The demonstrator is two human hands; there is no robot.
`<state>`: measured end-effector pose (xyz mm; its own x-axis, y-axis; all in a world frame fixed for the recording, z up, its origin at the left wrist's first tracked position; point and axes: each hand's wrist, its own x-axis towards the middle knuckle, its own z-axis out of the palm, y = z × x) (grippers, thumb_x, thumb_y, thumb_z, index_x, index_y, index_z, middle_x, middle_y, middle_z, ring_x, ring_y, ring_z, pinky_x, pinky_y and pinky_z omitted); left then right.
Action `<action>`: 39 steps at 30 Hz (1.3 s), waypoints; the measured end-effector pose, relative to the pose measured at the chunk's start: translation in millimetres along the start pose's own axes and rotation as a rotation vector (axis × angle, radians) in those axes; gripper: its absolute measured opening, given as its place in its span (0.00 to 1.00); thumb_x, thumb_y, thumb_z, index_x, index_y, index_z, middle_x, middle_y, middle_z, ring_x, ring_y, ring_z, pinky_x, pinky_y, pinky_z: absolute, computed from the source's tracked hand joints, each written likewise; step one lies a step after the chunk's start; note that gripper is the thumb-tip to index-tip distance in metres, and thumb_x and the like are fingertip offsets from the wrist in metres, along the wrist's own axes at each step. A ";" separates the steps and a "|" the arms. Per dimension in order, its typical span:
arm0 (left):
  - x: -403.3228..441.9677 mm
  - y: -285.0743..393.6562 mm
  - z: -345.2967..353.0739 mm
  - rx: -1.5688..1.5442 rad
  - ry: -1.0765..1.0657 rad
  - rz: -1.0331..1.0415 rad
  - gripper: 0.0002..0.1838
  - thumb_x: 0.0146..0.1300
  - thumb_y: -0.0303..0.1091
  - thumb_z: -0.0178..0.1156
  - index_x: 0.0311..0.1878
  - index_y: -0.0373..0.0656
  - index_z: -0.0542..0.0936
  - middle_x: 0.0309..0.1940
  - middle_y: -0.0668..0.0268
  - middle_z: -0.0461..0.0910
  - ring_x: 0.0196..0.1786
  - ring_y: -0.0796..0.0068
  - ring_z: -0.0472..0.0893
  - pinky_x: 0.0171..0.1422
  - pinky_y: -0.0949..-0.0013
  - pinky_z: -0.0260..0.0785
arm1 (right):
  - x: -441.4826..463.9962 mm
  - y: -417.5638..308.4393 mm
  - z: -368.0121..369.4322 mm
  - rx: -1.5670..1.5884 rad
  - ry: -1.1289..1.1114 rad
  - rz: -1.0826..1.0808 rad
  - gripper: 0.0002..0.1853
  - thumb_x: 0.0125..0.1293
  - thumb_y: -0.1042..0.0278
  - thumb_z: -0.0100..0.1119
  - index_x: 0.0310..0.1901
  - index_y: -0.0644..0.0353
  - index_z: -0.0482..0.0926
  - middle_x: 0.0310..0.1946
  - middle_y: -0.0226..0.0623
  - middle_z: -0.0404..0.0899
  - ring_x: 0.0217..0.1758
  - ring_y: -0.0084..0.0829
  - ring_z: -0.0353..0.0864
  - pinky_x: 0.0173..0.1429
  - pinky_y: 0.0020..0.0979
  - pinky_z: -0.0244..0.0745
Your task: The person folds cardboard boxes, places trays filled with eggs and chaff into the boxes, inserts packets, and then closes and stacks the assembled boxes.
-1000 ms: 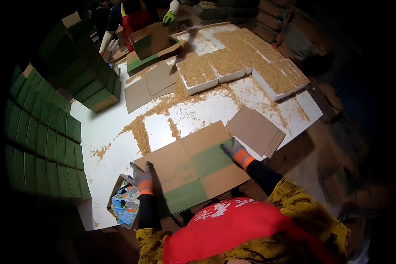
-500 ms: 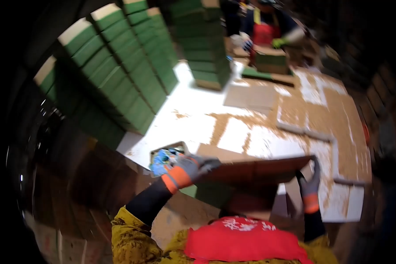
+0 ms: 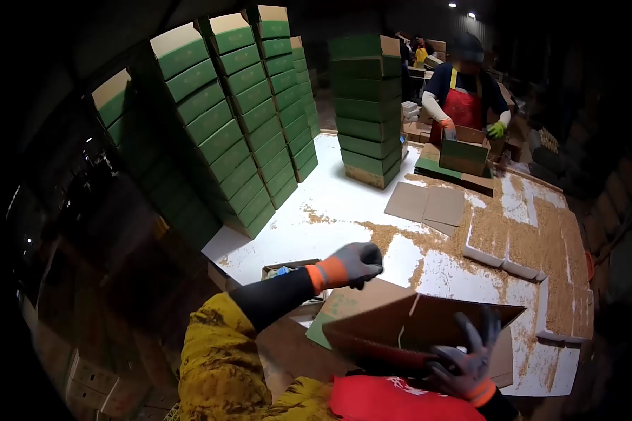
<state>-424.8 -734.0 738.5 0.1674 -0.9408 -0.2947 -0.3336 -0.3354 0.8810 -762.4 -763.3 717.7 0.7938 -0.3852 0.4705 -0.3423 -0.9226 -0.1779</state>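
A partly folded cardboard box (image 3: 379,326) stands tilted at the near edge of the table, its brown inside facing up. My left hand (image 3: 358,265), in a grey and orange glove, is raised above its far left side with the fingers curled; what they hold, if anything, is hidden. My right hand (image 3: 467,354) is at the box's near right side with its fingers spread. Under and behind the box lies a flat green and brown cardboard sheet (image 3: 354,298). Behind my left forearm sits a small box of colourful packets (image 3: 282,271).
Tall stacks of green boxes (image 3: 249,112) rise at the left, with another stack (image 3: 366,109) at the back. White trays of brown grains (image 3: 558,302) stand at the right. Across the table (image 3: 295,242), a co-worker (image 3: 463,102) handles a box. Flat cardboard (image 3: 425,203) lies mid-table.
The flat cardboard has been lifted and partly folded. My left hand has moved up off it and curled, and my right hand has come nearer with fingers spread. The view has turned left and upward.
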 end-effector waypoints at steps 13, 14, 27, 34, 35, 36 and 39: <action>-25.3 -40.3 69.7 0.354 -0.388 0.320 0.28 0.58 0.44 0.64 0.59 0.42 0.71 0.45 0.53 0.79 0.51 0.60 0.79 0.57 0.64 0.70 | 14.6 -0.2 13.0 0.168 -0.147 -0.080 0.13 0.41 0.56 0.70 0.33 0.35 0.83 0.63 0.38 0.68 0.70 0.56 0.56 0.72 0.60 0.42; -30.2 -30.1 56.5 0.397 -0.229 0.281 0.23 0.58 0.42 0.63 0.55 0.44 0.75 0.36 0.55 0.81 0.43 0.62 0.81 0.51 0.62 0.73 | 10.1 0.1 11.5 0.129 -0.082 -0.081 0.13 0.40 0.57 0.71 0.32 0.36 0.83 0.63 0.39 0.68 0.71 0.58 0.53 0.72 0.60 0.39; 0.5 -44.5 78.6 0.399 0.522 0.637 0.13 0.59 0.35 0.66 0.32 0.41 0.70 0.20 0.63 0.71 0.22 0.73 0.71 0.29 0.68 0.66 | 0.9 22.3 11.8 0.699 -0.705 0.069 0.32 0.57 0.57 0.66 0.64 0.50 0.68 0.65 0.41 0.67 0.69 0.46 0.61 0.68 0.41 0.63; 33.9 -67.2 80.0 0.614 -0.062 0.713 0.17 0.60 0.45 0.62 0.39 0.40 0.76 0.33 0.54 0.77 0.38 0.52 0.77 0.41 0.57 0.70 | 6.9 58.6 41.1 1.010 -0.743 0.303 0.25 0.60 0.56 0.64 0.58 0.56 0.75 0.57 0.38 0.76 0.60 0.32 0.74 0.64 0.33 0.68; 33.1 -79.6 78.1 0.583 -0.168 0.939 0.14 0.62 0.43 0.60 0.38 0.39 0.77 0.36 0.54 0.78 0.40 0.53 0.78 0.42 0.58 0.71 | -3.4 60.8 39.6 1.085 -0.665 0.368 0.21 0.60 0.59 0.65 0.55 0.57 0.78 0.56 0.37 0.77 0.60 0.30 0.75 0.64 0.33 0.69; 22.0 -77.1 76.9 0.408 -0.432 0.703 0.15 0.67 0.45 0.53 0.43 0.44 0.82 0.42 0.55 0.79 0.48 0.53 0.76 0.51 0.57 0.69 | -8.5 61.8 39.0 1.022 -0.586 0.339 0.21 0.60 0.62 0.65 0.54 0.57 0.79 0.56 0.37 0.78 0.58 0.29 0.76 0.64 0.33 0.69; -9.5 -92.0 69.8 -0.147 -0.377 0.565 0.23 0.73 0.47 0.43 0.51 0.38 0.78 0.48 0.55 0.79 0.51 0.60 0.77 0.58 0.61 0.68 | -7.8 37.6 48.6 0.825 -0.297 0.376 0.29 0.55 0.53 0.68 0.56 0.56 0.75 0.56 0.38 0.74 0.59 0.37 0.75 0.63 0.37 0.69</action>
<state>-460.4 -697.7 634.5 -0.3380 -0.9308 0.1390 -0.1413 0.1962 0.9703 -757.1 -795.8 665.3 0.8384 -0.5436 0.0399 -0.2283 -0.4168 -0.8799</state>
